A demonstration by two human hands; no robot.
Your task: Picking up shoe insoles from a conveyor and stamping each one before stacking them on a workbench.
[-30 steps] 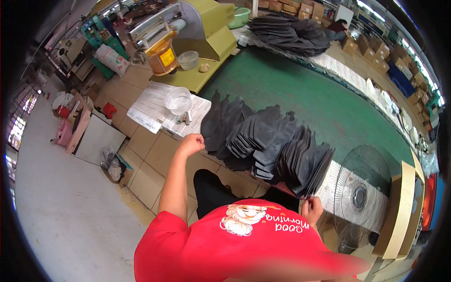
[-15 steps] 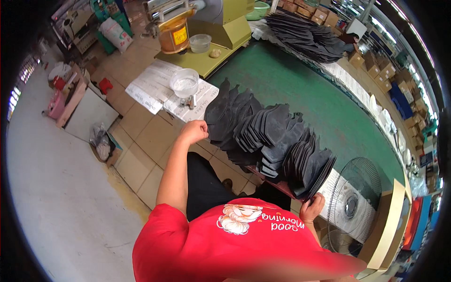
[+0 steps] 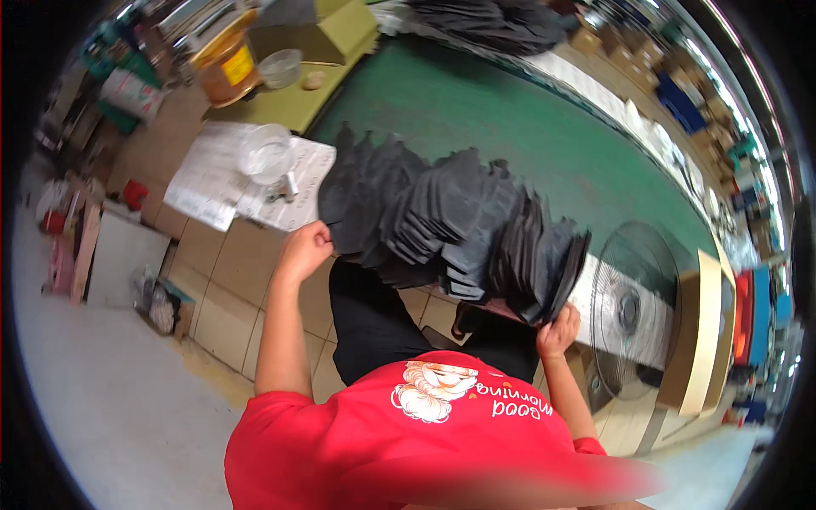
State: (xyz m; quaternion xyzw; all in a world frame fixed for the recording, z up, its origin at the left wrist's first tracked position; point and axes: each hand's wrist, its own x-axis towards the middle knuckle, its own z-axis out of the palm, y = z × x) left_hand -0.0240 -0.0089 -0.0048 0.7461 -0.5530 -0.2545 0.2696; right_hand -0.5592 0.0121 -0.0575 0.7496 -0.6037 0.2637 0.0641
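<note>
A long row of black, flat cut pieces (image 3: 442,204), overlapping in stacks, lies along the near edge of the green-topped table. Under their near side a strip of reddish board (image 3: 507,311) shows. At the left end my left hand (image 3: 307,249) is closed, fingertips against the edge of the last pieces. My right hand (image 3: 559,330) is closed at the right end, just below the outermost pieces. Whether the fingers grip the board or the pieces themselves is hidden.
The green table (image 3: 425,93) has another black pile (image 3: 493,24) beyond it. A wire fan (image 3: 627,310) and an open cardboard box (image 3: 697,331) stand at right. To the left are a clear plastic tub (image 3: 265,155) on paper sheets and a machine with an amber container (image 3: 225,72).
The whole view has shifted, so the table and machine appear farther left and higher. Both hands stay at the two ends of the row, still closed.
</note>
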